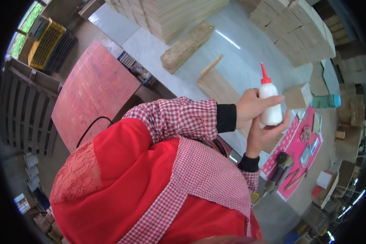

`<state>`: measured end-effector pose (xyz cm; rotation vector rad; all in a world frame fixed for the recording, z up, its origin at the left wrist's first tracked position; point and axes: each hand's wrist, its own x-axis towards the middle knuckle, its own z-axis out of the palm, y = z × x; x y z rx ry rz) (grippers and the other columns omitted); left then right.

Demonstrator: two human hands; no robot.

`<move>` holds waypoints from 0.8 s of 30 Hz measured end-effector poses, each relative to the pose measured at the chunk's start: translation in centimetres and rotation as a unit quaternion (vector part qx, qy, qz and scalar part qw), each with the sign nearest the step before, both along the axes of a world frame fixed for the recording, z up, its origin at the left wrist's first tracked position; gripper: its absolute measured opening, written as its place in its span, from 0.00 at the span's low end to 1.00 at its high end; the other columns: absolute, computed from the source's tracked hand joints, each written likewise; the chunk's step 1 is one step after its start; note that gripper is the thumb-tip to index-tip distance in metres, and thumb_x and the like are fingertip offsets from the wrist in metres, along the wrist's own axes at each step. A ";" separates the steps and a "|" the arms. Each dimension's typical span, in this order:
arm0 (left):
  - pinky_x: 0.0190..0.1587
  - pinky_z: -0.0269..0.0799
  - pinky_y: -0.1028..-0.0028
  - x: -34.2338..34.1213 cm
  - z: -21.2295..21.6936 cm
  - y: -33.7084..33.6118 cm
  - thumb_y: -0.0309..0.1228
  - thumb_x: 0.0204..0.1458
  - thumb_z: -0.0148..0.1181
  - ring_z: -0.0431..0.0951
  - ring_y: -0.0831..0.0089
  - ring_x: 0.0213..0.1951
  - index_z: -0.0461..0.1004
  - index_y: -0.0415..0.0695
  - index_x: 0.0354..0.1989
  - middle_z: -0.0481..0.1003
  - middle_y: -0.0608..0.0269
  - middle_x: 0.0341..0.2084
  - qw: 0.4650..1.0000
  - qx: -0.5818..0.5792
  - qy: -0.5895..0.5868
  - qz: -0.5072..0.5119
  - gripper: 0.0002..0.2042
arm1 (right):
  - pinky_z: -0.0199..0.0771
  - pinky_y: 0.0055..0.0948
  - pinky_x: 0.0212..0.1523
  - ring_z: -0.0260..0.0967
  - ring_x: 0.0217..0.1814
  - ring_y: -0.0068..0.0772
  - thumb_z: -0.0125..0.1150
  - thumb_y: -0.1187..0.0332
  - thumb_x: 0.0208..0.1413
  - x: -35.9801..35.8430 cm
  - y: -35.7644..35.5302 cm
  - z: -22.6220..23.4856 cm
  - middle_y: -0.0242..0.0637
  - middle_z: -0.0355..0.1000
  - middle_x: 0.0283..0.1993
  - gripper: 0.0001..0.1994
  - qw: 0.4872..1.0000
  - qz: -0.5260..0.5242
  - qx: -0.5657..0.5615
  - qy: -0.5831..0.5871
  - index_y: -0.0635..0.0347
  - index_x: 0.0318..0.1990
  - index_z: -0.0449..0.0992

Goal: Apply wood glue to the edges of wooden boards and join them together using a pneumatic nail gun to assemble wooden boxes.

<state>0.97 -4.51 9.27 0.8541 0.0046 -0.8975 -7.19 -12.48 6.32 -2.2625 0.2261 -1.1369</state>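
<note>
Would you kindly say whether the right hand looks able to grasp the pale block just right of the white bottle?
Probably not as things stand: the right hand helps hold the white bottle, though nothing visible blocks its way to the pale block.

The left head-worn fisheye camera looks steeply down from just above the wearer's red top, near the left hand and right hand, facing across the grey worktop toward stacked boards beyond.
</note>
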 end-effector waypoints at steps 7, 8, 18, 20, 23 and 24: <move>0.57 0.69 0.67 -0.1 -5.8 3.3 0.57 0.54 0.63 0.75 0.65 0.53 0.70 0.41 0.57 0.75 0.57 0.51 0.992 -0.040 -0.084 -0.080 0.33 | 0.76 0.34 0.36 0.74 0.38 0.39 0.71 0.62 0.53 1.1 -3.0 2.3 0.45 0.70 0.48 0.33 0.944 0.034 0.328 0.022 0.67 0.61 0.61; 0.57 0.69 0.66 -0.4 -7.0 3.8 0.58 0.52 0.64 0.74 0.63 0.55 0.71 0.42 0.57 0.75 0.57 0.51 0.926 0.089 -0.363 -0.054 0.34 | 0.75 0.33 0.33 0.73 0.35 0.38 0.69 0.60 0.54 1.3 -2.8 2.7 0.45 0.70 0.46 0.32 0.930 0.078 0.360 0.019 0.67 0.60 0.62; 0.67 0.54 0.49 -0.8 -12.9 3.5 0.56 0.39 0.70 0.62 0.57 0.65 0.70 0.46 0.57 0.69 0.58 0.58 0.559 0.242 -0.787 -0.099 0.38 | 0.65 0.23 0.20 0.68 0.26 0.29 0.66 0.54 0.57 3.7 2.8 3.0 0.43 0.70 0.43 0.29 0.863 0.147 0.467 0.123 0.66 0.57 0.64; 0.67 0.54 0.50 -0.9 -13.1 3.5 0.55 0.39 0.70 0.62 0.57 0.65 0.70 0.46 0.57 0.69 0.58 0.59 0.570 0.243 -0.779 -0.093 0.38 | 0.65 0.23 0.20 0.68 0.26 0.28 0.66 0.54 0.57 4.0 3.3 3.0 0.43 0.69 0.42 0.29 0.860 0.148 0.470 0.132 0.66 0.56 0.65; 0.68 0.52 0.50 -1.0 -13.1 3.5 0.54 0.39 0.70 0.62 0.57 0.65 0.70 0.46 0.58 0.69 0.57 0.59 0.588 0.243 -0.767 -0.081 0.38 | 0.65 0.24 0.20 0.67 0.24 0.28 0.66 0.54 0.58 4.4 3.7 3.0 0.42 0.69 0.41 0.28 0.856 0.150 0.472 0.147 0.66 0.55 0.65; 0.68 0.52 0.50 -0.9 -12.9 3.6 0.54 0.40 0.70 0.62 0.57 0.65 0.70 0.46 0.58 0.69 0.57 0.59 0.590 0.243 -0.766 -0.084 0.38 | 0.65 0.24 0.20 0.67 0.24 0.27 0.66 0.54 0.58 4.6 3.8 3.0 0.42 0.69 0.41 0.28 0.858 0.147 0.468 0.150 0.66 0.55 0.65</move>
